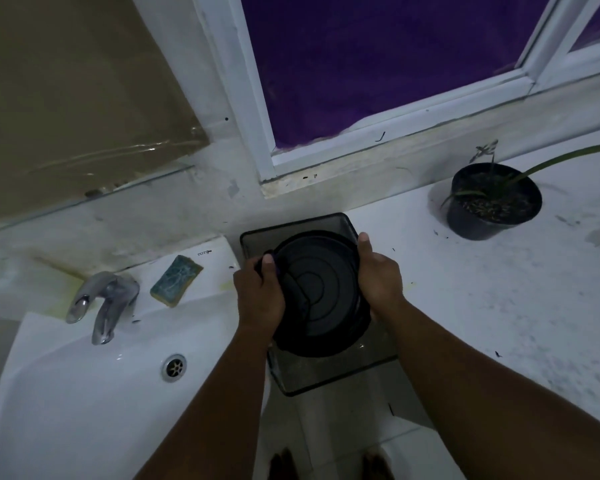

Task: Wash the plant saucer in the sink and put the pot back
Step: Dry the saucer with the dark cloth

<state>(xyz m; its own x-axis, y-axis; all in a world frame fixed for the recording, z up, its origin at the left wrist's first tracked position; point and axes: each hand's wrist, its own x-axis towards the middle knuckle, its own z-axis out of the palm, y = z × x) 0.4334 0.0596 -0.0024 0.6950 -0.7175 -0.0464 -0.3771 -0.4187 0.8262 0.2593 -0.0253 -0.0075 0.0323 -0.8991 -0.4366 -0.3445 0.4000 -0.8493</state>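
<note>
Round black plastic saucer [317, 292], ridged with concentric rings, is being held between both hands above a dark mesh bin [329, 372] beside the white ceramic sink [84, 393]. Left hand [258, 296] is gripping its left rim, apparently with a dark cloth; right hand [378, 277] is clasping its right rim. Black plastic pot [492, 202] is waiting well off to the right, nearer the right hand.

Two hands hold a round black plant saucer [317, 292] over a dark mesh bin [329, 374]: the left hand [258, 296] grips its left edge, the right hand [378, 275] its right, beside a white sink [84, 393], with a potted plant [492, 202] on the counter.
</note>
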